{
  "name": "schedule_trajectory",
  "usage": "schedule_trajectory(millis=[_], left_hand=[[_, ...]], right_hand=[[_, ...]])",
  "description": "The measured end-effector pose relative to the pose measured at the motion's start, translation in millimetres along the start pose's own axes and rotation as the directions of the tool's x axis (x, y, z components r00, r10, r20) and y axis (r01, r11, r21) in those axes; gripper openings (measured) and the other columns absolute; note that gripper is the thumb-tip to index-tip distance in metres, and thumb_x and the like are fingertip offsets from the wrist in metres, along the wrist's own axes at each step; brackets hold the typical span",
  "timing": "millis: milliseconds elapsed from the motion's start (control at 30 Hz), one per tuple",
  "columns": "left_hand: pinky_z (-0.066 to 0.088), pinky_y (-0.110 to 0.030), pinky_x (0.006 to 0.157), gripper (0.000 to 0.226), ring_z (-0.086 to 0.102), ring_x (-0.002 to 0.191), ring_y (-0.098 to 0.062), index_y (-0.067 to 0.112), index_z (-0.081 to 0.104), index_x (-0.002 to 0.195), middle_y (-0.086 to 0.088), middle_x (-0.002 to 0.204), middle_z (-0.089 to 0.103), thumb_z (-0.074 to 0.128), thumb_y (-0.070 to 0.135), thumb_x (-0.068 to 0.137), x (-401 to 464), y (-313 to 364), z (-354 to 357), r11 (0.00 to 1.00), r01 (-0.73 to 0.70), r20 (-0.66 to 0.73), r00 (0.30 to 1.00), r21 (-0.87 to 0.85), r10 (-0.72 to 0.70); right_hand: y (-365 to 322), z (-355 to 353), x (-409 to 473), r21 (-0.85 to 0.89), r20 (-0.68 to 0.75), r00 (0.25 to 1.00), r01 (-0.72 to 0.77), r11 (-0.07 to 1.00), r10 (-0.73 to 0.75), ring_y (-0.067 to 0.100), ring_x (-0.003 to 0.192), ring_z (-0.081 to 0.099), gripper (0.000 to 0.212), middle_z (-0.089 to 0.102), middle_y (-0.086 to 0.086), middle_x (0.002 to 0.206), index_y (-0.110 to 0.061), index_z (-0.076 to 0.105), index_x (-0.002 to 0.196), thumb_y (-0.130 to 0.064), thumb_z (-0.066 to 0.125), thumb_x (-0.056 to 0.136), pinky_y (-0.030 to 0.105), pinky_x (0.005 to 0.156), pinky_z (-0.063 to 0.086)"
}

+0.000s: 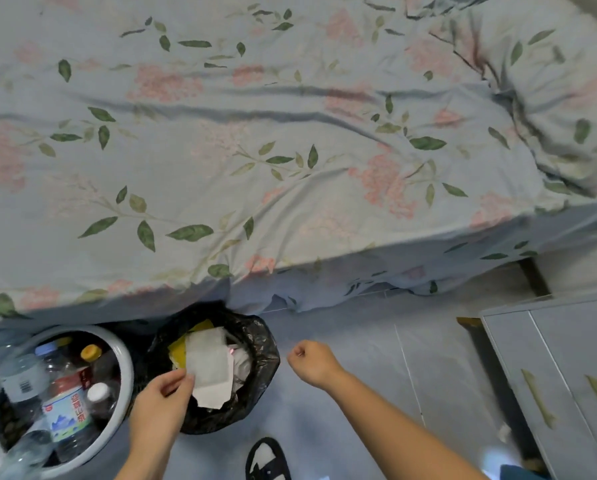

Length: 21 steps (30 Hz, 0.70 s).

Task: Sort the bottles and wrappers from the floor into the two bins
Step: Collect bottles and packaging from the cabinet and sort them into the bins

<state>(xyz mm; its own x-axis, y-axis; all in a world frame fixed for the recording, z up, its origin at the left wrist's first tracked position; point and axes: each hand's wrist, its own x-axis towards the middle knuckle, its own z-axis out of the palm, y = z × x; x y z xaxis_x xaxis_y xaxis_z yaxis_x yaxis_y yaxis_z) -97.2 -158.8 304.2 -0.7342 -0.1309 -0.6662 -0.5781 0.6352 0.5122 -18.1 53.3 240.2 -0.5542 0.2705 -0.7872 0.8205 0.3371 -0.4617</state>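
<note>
White wrapper (208, 365): flat pale sheet, creased, torn-looking lower edge, light and limp by the look of it.
Wrapper place: over the mouth of the black-lined bin (267, 346), at 7 o'clock in the view; whether resting on the contents or hanging just above, cannot tell.
Left hand (163, 398): pinching the white wrapper at its 8 o'clock edge, thumb on top, fingers curled under.
Right hand (311, 362): loose fist, nothing seen in it, raised above the floor (359, 341) at 3 o'clock of the black-lined bin.
Step in hand: judged as dropping a wrapper into the wrapper bin.
Next move calls for: opening the pinch while the sheet sits inside the rim, then pulling the hand clear; a light sheet may catch on the bag edge and slide out.
Black-lined bin contents: yellow wrapper (177, 351) under the white one, more crumpled pale pieces at 3 o'clock inside.
White bin (126, 365): at 9 o'clock of the black-lined bin, just beside it, holding bottles (66, 408), clear plastic, mixed caps, lying at angles.
Floor: no bottles visible on it; small pale scrap (505, 432) near the cabinet (550, 358) at 4 o'clock, too blurred to name.
Progress: late-looking, both bins loaded; floor outside the view unknown.
Other: bed (255, 133) across 12 o'clock; slipper (267, 459) at 6 o'clock.
</note>
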Motion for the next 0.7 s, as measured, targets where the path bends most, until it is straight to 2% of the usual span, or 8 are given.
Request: schedule_trajectory(millis=[67,200,300,433,500,600,667,700], left_hand=[[0.048,-0.04,0.085,0.002,0.062,0.087,-0.023,0.021,0.068,0.086,-0.006,0.094,0.071,0.068,0.021,0.085,-12.5,20.0,18.6,0.988,-0.118,0.031,0.993,0.1,0.115],[0.039,-0.028,0.071,0.006,0.061,0.08,-0.014,0.022,0.069,0.082,0.005,0.081,0.068,0.065,0.023,0.086,-55.2,71.7,77.7,0.875,-0.39,0.18,0.919,0.286,0.351],[0.042,-0.027,0.07,0.011,0.063,0.08,-0.011,0.03,0.065,0.075,0.008,0.08,0.068,0.065,0.026,0.085,-95.1,107.5,140.9,0.702,-0.604,0.326,0.796,0.379,0.51],[0.038,-0.022,0.073,0.009,0.06,0.086,-0.009,0.029,0.062,0.079,0.011,0.085,0.064,0.062,0.029,0.087,-157.5,149.5,236.5,0.443,-0.818,0.535,0.576,0.367,0.619],[0.035,-0.02,0.071,0.009,0.057,0.085,-0.007,0.025,0.067,0.085,0.011,0.088,0.063,0.061,0.031,0.088,-191.7,163.6,282.9,0.351,-0.877,0.593,0.48,0.328,0.647],[0.037,-0.02,0.071,0.012,0.052,0.085,-0.002,0.027,0.067,0.091,0.014,0.093,0.062,0.059,0.035,0.089,-243.2,173.0,346.2,0.289,-0.923,0.671,0.384,0.256,0.634],[0.04,-0.021,0.073,0.011,0.054,0.088,-0.003,0.027,0.067,0.091,0.013,0.095,0.064,0.06,0.035,0.088,-275.8,173.2,383.8,0.279,-0.94,0.718,0.332,0.197,0.612],[0.041,-0.022,0.074,0.012,0.056,0.089,-0.004,0.027,0.067,0.092,0.013,0.096,0.064,0.06,0.035,0.088,-291.6,172.3,401.5,0.274,-0.945,0.737,0.312,0.177,0.599]], right_hand=[[19.8,-17.5,-6.1,0.076,-0.032,0.999,-0.016,0.997,0.019,0.02,0.071,0.044,0.027,0.048,0.006,0.07,-0.014,0.043,0.063,-0.019,0.045,0.09,0.026,0.064,0.035],[73.3,-70.0,-28.9,0.186,-0.202,0.977,-0.022,0.982,0.06,0.021,0.077,0.059,0.021,0.061,-0.001,0.076,-0.016,0.057,0.073,-0.023,0.047,0.089,0.03,0.07,0.049],[127.1,-123.7,-55.9,0.149,-0.453,0.889,0.001,0.989,0.067,0.018,0.086,0.061,0.018,0.067,-0.001,0.09,-0.016,0.065,0.089,-0.026,0.05,0.091,0.033,0.072,0.053],[210.8,-211.2,-101.2,0.083,-0.76,0.65,0.058,0.995,0.026,0.016,0.099,0.051,0.015,0.064,-0.004,0.098,-0.017,0.065,0.1,-0.021,0.056,0.089,0.027,0.076,0.045],[257.4,-255.6,-129.6,0.09,-0.87,0.489,0.031,0.995,0.063,0.02,0.099,0.051,0.016,0.065,-0.002,0.1,-0.017,0.065,0.102,-0.018,0.059,0.087,0.028,0.079,0.043],[328.8,-309.9,-178.6,0.206,-0.957,0.206,-0.006,0.979,0.202,0.023,0.103,0.048,0.019,0.063,0.002,0.105,-0.016,0.065,0.104,-0.012,0.062,0.085,0.023,0.079,0.037],[374.4,-336.4,-210.8,0.312,-0.947,0.069,-0.025,0.95,0.313,0.023,0.11,0.043,0.022,0.059,0.004,0.112,-0.018,0.063,0.109,-0.014,0.062,0.087,0.021,0.081,0.033],[398.3,-346.7,-224.2,0.358,-0.933,0.028,-0.048,0.932,0.36,0.023,0.113,0.041,0.026,0.056,0.005,0.116,-0.019,0.062,0.113,-0.017,0.063,0.087,0.022,0.082,0.034]])
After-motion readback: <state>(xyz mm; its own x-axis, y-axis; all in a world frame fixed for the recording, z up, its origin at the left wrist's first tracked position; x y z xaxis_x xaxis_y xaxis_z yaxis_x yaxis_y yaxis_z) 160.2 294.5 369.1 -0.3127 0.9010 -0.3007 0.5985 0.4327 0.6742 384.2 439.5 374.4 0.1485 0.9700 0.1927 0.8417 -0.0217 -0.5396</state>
